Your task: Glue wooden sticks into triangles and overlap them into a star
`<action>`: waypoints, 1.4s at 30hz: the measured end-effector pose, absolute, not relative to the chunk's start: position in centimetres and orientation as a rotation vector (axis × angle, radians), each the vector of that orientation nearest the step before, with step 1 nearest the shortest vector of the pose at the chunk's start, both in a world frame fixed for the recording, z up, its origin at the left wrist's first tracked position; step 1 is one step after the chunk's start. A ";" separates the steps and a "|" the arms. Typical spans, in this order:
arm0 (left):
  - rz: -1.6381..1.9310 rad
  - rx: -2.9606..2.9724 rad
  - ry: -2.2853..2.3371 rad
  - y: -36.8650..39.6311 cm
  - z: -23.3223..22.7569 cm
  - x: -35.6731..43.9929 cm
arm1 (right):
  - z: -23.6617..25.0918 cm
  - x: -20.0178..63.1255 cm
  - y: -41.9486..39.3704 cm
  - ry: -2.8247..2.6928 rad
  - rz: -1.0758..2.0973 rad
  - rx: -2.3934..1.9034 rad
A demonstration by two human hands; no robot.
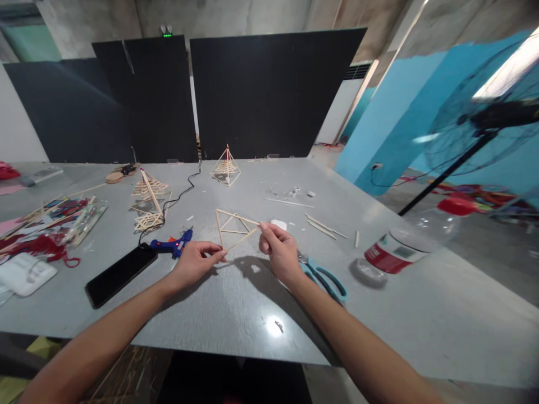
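Grey table [236, 314], black panels [269, 95] behind, blue wall [404, 118] right. Left hand [194, 262] and right hand [278, 252] each pinch a corner of the stick triangle frame [234, 227], held just above the tabletop; scissors [326, 278] beside.

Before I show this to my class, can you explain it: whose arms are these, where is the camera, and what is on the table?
The camera sits on a person's head, looking down at their own bare arms. The left hand and right hand pinch opposite corners of a frame of thin wooden sticks. On the grey table lie a blue glue gun, a black phone, teal scissors, loose sticks, a finished stick pyramid and a tipped plastic bottle.
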State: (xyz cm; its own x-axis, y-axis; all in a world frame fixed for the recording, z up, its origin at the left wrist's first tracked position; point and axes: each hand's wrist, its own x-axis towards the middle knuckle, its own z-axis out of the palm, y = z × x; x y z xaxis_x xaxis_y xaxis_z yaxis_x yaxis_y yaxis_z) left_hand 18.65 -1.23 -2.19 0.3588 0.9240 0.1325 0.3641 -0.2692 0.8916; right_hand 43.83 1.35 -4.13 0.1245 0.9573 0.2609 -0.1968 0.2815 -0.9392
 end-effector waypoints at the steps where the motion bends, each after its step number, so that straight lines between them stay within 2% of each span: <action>1: 0.872 1.811 1.133 -1.2 -2.2 18.6 | -4.3 43.8 1.4 -1.104 1.032 -0.902; 11: 0.872 1.796 1.086 -1.8 -1.1 18.9 | -5.4 44.5 2.1 -1.110 1.100 -0.961; 21: 1.320 1.567 1.158 -0.8 0.9 17.7 | -5.8 44.1 1.5 -1.196 1.165 -0.995; 42: 1.296 1.549 1.173 -0.4 0.3 17.5 | -5.7 43.9 1.3 -1.251 1.111 -1.025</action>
State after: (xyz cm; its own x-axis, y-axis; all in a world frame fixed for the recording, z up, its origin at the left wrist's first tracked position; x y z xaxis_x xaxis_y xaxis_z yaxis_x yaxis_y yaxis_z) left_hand 17.45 -0.37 0.28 0.0523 0.9641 0.2602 0.1631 -0.2653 0.9503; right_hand 43.94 1.33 -5.71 -0.0043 0.9835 0.1809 -0.0631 0.1803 -0.9816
